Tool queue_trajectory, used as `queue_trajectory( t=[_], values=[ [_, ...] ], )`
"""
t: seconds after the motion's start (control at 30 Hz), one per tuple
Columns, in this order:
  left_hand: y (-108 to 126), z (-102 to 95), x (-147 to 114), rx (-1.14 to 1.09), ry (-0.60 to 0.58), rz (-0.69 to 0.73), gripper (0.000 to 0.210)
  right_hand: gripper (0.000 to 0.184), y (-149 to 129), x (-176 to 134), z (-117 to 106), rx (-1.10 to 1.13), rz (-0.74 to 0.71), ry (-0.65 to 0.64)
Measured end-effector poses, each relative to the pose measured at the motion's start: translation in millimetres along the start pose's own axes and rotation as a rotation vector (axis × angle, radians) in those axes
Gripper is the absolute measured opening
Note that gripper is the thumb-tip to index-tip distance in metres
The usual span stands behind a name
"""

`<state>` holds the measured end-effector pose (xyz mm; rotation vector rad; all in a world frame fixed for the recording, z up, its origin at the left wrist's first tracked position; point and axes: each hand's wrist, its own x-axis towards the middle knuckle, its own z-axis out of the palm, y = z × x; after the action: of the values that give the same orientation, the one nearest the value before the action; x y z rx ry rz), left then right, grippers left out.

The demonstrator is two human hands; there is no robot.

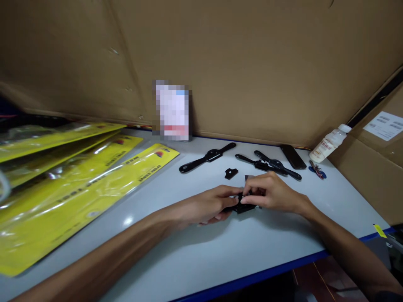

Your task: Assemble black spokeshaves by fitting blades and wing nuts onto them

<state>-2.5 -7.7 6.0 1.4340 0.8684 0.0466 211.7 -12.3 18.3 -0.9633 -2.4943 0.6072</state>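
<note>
A black spokeshave [245, 208] is held low over the table's middle, mostly covered by fingers. My left hand [215, 203] is closed around its left side, thumb and forefinger near the centre. Over the centre, my right hand [269, 191] is closed in a pinch; whatever is between its fingertips is hidden. A dark flat piece [247, 178] shows just behind the right fingers. Beyond the hands lies a small black notched plate [231, 173] with a hole. Another spokeshave [214, 156] rests farther back, and two more black spokeshave bodies [267, 163] overlap at the right.
Yellow spokeshave packs [103, 184] with clear plastic fill the left side. A pixelated card [174, 113] leans on the cardboard wall [239, 63]. Back right are a dark phone [293, 157], a white bottle [330, 144] and a small blue-and-metal item [317, 170]. The table edge [252, 276] is blue.
</note>
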Motion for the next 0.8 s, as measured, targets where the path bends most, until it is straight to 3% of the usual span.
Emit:
queue_trajectory(
  t=[0.13, 0.23, 0.3, 0.37, 0.47, 0.53, 0.7, 0.8],
  values=[
    [-1.5, -0.2, 0.4, 0.003, 0.015, -0.027, 0.034, 0.033, -3.5, 0.8, 19.7, -0.165, 0.083, 0.093],
    [-2.1, -1.2, 1.1, 0.009, 0.022, -0.024, 0.037, 0.039, -4.8, 1.8, 17.1, -0.077, 0.168, 0.098],
    [-1.3, -1.7, 0.8, 0.008, 0.012, -0.016, 0.041, 0.032, -3.5, 1.9, 6.6, 0.031, 0.168, 0.068],
    [0.1, -1.8, 0.0, 0.0, 0.003, -0.021, 0.044, 0.015, -1.1, 1.6, -5.5, 0.106, 0.128, 0.011],
    [0.9, -2.0, -0.5, -0.004, -0.001, -0.026, 0.046, 0.018, 1.1, 1.0, -14.5, 0.125, 0.089, -0.086],
    [0.0, -2.3, -0.1, -0.003, -0.003, -0.023, 0.047, 0.012, 0.4, 0.8, -10.9, 0.1, 0.104, -0.083],
    [-1.7, -2.4, 1.6, 0.008, -0.005, -0.014, 0.038, 0.031, -5.7, 0.4, 10.8, -0.06, 0.129, 0.051],
    [-1.0, -1.7, 1.4, 0.014, -0.005, -0.002, 0.036, 0.038, -8.7, 0.6, 7.3, 0.051, 0.155, 0.055]
  ],
)
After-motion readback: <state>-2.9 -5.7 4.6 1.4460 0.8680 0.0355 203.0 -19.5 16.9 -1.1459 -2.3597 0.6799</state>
